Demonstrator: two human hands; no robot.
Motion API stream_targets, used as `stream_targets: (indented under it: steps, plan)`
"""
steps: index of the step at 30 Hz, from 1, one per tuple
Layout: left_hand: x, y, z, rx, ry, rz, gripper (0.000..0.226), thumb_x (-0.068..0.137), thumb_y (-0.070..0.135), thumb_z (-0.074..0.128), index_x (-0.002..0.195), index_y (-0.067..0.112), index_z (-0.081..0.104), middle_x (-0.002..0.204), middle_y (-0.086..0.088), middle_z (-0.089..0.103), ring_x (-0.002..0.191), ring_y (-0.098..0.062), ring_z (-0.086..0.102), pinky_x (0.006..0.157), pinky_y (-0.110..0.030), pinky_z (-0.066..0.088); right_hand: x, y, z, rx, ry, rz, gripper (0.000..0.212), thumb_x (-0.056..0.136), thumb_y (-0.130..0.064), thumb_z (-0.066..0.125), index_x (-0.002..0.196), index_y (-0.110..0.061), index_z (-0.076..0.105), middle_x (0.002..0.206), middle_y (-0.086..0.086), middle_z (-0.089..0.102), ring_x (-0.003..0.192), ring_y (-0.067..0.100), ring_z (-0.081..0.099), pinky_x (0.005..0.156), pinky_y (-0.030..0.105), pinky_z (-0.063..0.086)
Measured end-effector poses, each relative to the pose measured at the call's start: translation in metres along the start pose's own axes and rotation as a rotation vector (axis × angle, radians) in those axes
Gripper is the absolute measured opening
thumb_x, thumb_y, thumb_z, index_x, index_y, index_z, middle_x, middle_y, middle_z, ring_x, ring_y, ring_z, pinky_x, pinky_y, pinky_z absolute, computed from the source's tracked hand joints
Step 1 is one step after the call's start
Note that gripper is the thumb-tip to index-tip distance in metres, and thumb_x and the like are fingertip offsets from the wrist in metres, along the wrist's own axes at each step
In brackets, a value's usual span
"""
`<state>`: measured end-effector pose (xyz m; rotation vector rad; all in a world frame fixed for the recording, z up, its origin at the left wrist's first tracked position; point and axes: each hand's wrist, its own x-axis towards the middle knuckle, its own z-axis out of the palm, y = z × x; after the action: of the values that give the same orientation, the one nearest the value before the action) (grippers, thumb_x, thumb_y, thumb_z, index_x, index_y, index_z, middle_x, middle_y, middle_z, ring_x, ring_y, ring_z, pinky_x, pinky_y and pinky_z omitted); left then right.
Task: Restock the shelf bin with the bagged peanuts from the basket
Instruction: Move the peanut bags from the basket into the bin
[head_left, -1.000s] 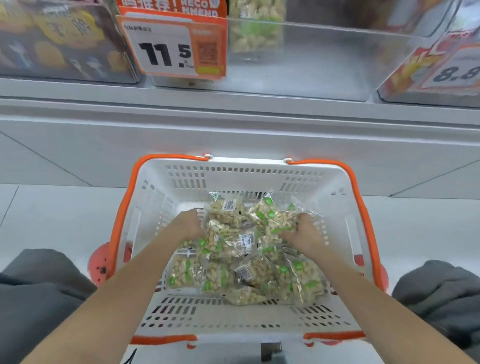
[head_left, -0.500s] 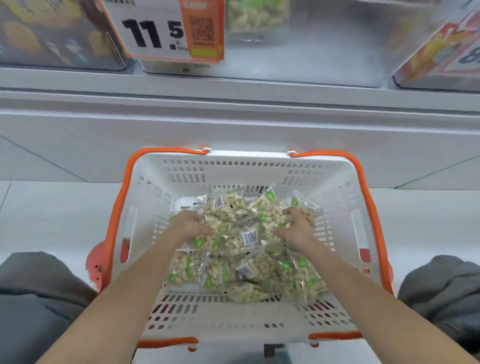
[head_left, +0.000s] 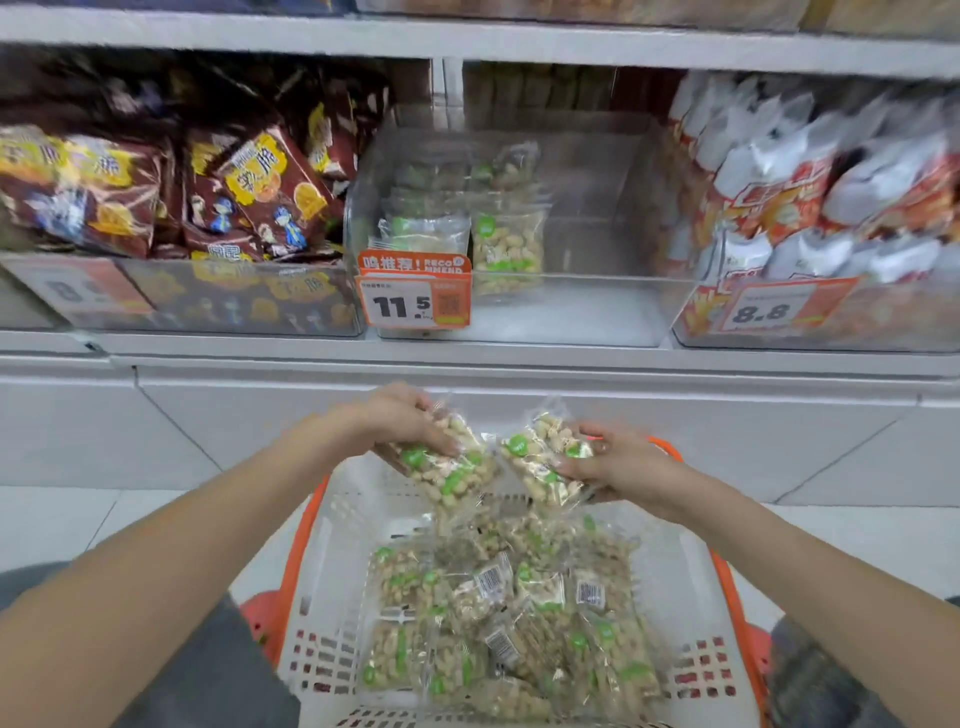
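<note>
My left hand (head_left: 400, 418) grips a clear bag of peanuts (head_left: 447, 470) with green labels, lifted above the far rim of the basket. My right hand (head_left: 618, 462) holds a second peanut bag (head_left: 540, 457) beside it. Below them the white basket (head_left: 332, 597) with orange rim holds several more peanut bags (head_left: 498, 623). The clear shelf bin (head_left: 587, 306) stands straight ahead on the shelf, with a few peanut bags (head_left: 506, 244) upright in its left part and bare room on its right.
An orange 11.5 price tag (head_left: 413, 299) hangs on the bin's front left. Brown snack bags (head_left: 171, 192) fill the bin to the left. White and red bags (head_left: 815, 192) fill the bin on the right behind an 8.8 tag. A shelf board (head_left: 467, 44) runs overhead.
Both hands have closed on a bag each and risen out of the basket toward the shelf. The view has tilted up, so the shelf bins show fully.
</note>
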<state>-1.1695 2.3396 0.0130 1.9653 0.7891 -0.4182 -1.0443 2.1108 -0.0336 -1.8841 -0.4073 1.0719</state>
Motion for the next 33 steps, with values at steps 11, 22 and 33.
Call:
stream_targets:
  steps: [11, 22, 33]
  plan:
    - [-0.054, 0.023, -0.031, -0.441, -0.066, 0.174, 0.027, 0.079, 0.013, 0.07, 0.106, 0.007, 0.067, 0.094, -0.011, 0.069, 0.082, -0.021, 0.062, 0.069, -0.029, 0.056, -0.045, -0.056, -0.004, 0.186, -0.03, -0.279, 0.035, 0.076, -0.01, 0.071, 0.11, -0.012, 0.062, 0.092, 0.003, 0.073, 0.079, 0.012, 0.067, 0.064, 0.021, 0.053]
    - [-0.029, 0.039, -0.016, -0.495, -0.183, 0.132, 0.017, 0.089, -0.001, 0.051, 0.081, 0.01, 0.061, 0.083, -0.011, 0.059, 0.069, -0.019, 0.058, 0.066, -0.032, 0.058, -0.03, -0.061, 0.004, 0.19, -0.047, -0.286, 0.028, 0.084, -0.021, 0.064, 0.112, -0.014, 0.063, 0.095, -0.004, 0.073, 0.086, 0.009, 0.067, 0.07, 0.015, 0.049]
    - [-0.033, 0.036, 0.001, -1.14, -0.272, 0.247, 0.033, 0.073, 0.022, 0.062, 0.102, 0.006, 0.061, 0.097, -0.012, 0.068, 0.088, -0.022, 0.066, 0.078, -0.028, 0.058, -0.034, -0.058, 0.016, 0.44, -0.139, -0.351, 0.039, 0.076, -0.021, 0.062, 0.114, -0.026, 0.052, 0.099, 0.0, 0.073, 0.083, 0.018, 0.071, 0.063, 0.032, 0.058]
